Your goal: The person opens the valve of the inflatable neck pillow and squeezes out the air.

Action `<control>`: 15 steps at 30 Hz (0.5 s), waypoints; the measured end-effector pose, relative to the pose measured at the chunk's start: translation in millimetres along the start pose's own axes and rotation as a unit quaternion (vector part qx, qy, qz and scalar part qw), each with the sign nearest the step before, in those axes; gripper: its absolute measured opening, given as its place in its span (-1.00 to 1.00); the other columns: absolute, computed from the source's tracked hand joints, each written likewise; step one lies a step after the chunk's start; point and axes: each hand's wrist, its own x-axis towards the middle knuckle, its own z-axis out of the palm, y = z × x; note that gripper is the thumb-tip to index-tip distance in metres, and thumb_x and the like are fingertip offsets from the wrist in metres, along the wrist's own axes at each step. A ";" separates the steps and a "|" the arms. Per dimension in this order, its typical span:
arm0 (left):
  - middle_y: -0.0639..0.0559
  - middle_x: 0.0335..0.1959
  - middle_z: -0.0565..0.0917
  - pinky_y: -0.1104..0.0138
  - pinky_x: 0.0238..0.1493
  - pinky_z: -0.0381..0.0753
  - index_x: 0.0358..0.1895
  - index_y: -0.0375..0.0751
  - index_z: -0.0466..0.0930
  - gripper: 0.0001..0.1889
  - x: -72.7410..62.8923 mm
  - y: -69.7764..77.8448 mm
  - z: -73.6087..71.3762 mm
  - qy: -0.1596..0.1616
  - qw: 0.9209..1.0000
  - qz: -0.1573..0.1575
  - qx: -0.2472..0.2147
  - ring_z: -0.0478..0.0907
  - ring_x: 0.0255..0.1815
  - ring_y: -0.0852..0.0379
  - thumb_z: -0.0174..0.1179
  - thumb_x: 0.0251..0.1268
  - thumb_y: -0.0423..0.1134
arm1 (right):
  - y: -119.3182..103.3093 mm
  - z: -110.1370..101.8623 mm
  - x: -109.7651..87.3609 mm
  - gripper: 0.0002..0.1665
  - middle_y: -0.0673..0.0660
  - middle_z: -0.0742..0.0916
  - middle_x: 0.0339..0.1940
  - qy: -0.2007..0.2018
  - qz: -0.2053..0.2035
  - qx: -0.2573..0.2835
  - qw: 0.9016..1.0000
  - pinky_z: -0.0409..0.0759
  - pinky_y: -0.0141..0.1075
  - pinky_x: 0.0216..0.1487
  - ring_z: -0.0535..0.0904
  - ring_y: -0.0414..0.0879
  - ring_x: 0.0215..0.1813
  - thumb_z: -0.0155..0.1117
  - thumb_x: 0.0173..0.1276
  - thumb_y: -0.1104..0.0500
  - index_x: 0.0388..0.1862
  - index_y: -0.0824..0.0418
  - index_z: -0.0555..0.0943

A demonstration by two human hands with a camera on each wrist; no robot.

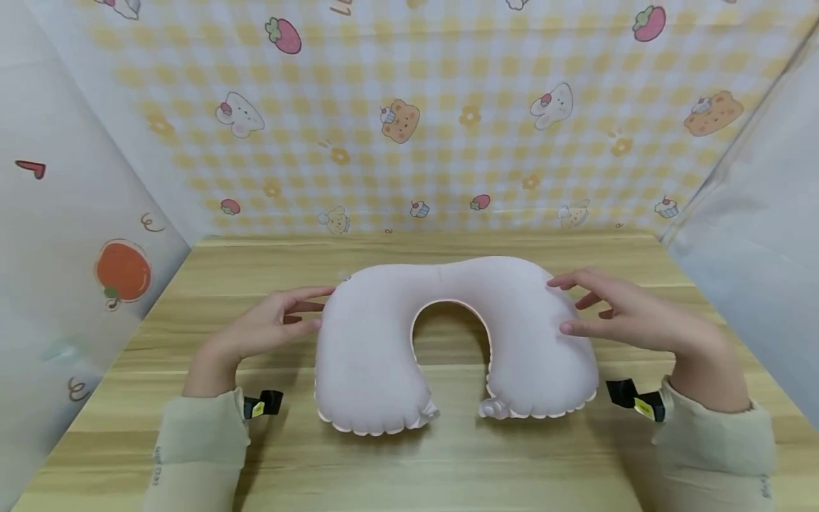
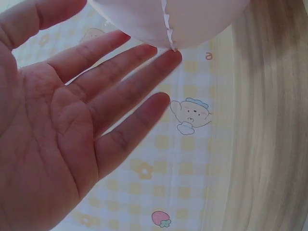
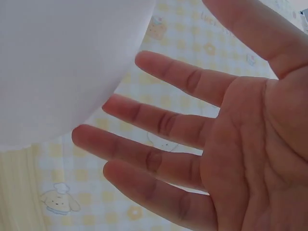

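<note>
A puffed-up, pale pink U-shaped neck pillow (image 1: 377, 334) lies in the middle of the wooden table, its opening toward the person. Frilled seams run along its edges, and a clear valve-like piece (image 1: 493, 408) shows at the right tip. The left hand (image 1: 271, 323) has its fingertips at the pillow's left side. In the left wrist view, that hand's fingers (image 2: 139, 86) are spread and nearly straight beside the seam. The right hand (image 1: 614, 309) reaches over the right lobe with its fingertips at the surface. Its fingers (image 3: 163, 122) are also spread in the right wrist view.
The wooden table (image 1: 448, 473) extends around the pillow. Behind it hangs a yellow checked cloth (image 1: 435, 163) with cartoon prints, and pale sheets (image 1: 70, 213) close off the sides. A black wrist camera (image 1: 271, 402) juts from the left sleeve; another (image 1: 621, 392) from the right.
</note>
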 end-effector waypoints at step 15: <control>-0.12 0.42 0.45 -0.02 0.19 0.59 0.45 -0.08 0.36 -0.42 -0.6 8.4 2.0 0.024 0.999 -0.041 0.021 0.46 0.37 -0.24 0.22 0.41 -0.09 | -35.1 -43.7 42.8 -0.33 0.11 0.44 0.46 -0.062 0.003 -0.020 0.998 0.37 0.29 0.30 0.40 0.17 0.41 0.20 0.47 -0.08 0.48 0.00 0.29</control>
